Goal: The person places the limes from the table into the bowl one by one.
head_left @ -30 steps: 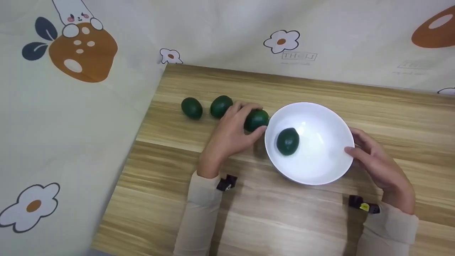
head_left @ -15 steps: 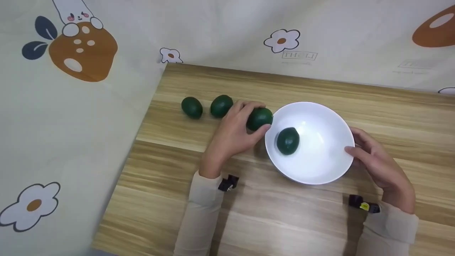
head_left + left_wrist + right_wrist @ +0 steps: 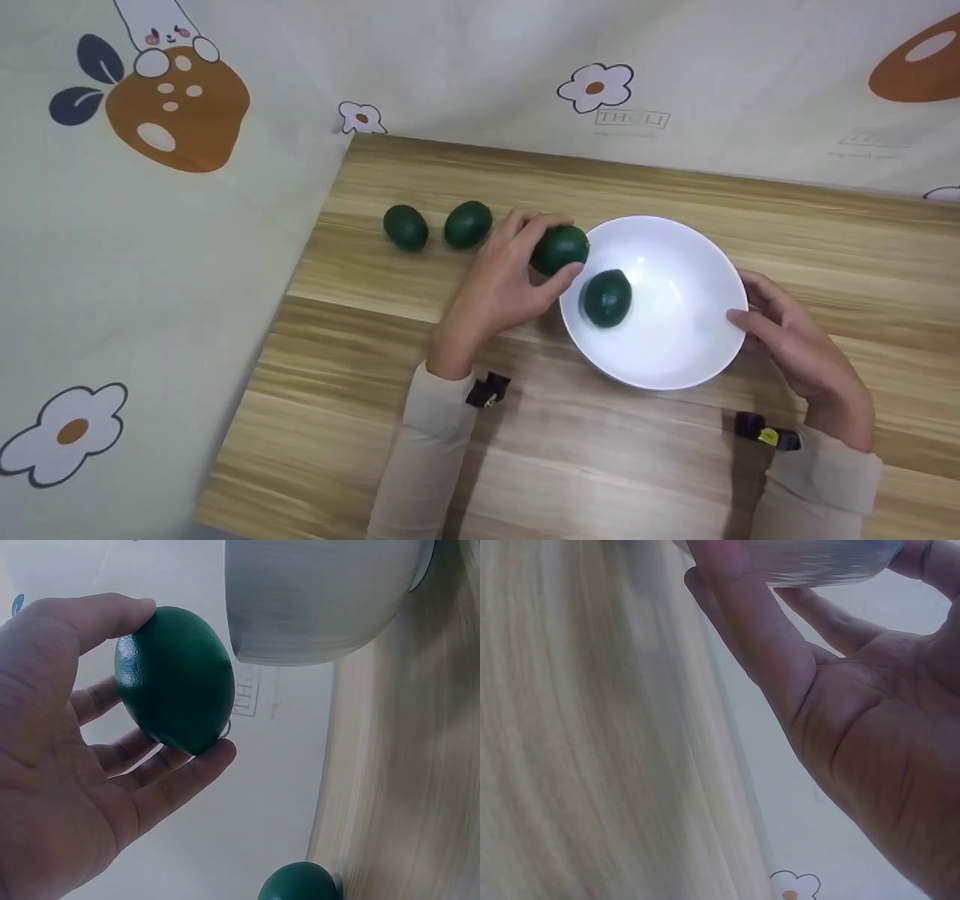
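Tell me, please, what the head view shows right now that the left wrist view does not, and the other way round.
Only the head view shows the right hand gripping the white bowl and a green fruit lying inside it.
Only the left wrist view shows the palm of the left hand.
Both show that hand holding another fruit, along with the bowl, the wooden table and the patterned sheet.

From above, the head camera is looking forward and down at the table (image 3: pixel 615 450). The wrist cameras are closely facing the left hand (image 3: pixel 71 765) and the right hand (image 3: pixel 874 716), and are sharing the bowl (image 3: pixel 671 337) with the head view.
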Motion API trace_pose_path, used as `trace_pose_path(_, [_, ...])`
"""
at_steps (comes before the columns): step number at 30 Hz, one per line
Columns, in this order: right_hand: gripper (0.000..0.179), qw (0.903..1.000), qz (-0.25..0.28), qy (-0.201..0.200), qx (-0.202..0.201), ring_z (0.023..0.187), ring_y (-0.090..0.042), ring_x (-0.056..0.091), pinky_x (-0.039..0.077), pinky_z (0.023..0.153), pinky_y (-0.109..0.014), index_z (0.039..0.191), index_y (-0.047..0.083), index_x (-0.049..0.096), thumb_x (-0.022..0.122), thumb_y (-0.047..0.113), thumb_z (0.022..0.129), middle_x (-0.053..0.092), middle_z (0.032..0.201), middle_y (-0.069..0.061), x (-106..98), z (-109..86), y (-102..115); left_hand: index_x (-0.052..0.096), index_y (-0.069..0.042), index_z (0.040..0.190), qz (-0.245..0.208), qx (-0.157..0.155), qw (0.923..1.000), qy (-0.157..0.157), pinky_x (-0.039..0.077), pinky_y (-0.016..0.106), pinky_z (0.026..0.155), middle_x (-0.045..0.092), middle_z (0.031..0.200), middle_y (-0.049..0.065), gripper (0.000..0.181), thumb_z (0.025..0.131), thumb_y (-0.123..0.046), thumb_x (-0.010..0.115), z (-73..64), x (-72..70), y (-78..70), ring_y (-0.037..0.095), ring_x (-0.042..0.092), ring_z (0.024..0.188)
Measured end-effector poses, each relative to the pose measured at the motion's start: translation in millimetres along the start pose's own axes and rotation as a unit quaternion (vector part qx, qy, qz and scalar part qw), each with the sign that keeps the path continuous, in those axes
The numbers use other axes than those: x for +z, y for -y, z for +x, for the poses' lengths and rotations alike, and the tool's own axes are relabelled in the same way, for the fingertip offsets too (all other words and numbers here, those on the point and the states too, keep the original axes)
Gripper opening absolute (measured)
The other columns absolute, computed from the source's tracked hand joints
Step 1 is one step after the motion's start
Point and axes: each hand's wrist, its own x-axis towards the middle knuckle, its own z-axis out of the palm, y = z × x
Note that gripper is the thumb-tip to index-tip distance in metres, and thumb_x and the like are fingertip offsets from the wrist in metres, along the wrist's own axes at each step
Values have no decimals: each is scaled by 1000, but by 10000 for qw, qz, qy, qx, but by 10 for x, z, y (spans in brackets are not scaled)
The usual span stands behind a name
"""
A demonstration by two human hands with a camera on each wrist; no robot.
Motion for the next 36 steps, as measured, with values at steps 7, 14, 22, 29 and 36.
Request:
trace_pose_path(7, [42,9999,114,-87,26,106,-10,73,64,83,-26,145,16,55,52,-1,107,67,134,7,2,9,-14,61,-22,144,-220,144,9997,-25,52,37,108,59,138,5,52,98,-46,72,5,28,-53,20,59,125])
trace_pose_path(14, [44,9999,54,-142,21,107,-9,73,63,83,-25,147,16,54,52,-1,107,66,136,9,1,-4,-10,61,-19,144,-440,442,9981,-14,54,31,107,59,136,5,52,98,-41,73,13,79,-95,19,59,124])
trace_pose_path(22, [43,9999,-30,-126,60,107,-9,73,63,85,-24,149,13,52,54,2,107,64,138,9,18,-3,6,61,-19,144,-373,464,9982,-37,54,30,107,59,135,6,52,98,-42,73,12,110,-126,18,60,123])
trace_pose_path(29, [43,9998,-56,-144,84,107,-8,72,63,85,-24,147,15,53,54,1,107,65,137,9,15,13,-7,62,-18,143,-495,508,9975,22,53,28,108,59,135,5,51,98,-41,74,0,145,-191,19,58,125])
trace_pose_path(36, [43,9997,138,-189,106,108,-8,72,62,85,-23,146,17,55,53,-1,106,66,136,11,9,12,-17,62,-18,142,-510,654,9965,101,52,26,109,59,135,5,51,98,-40,75,1,196,-247,18,58,126])
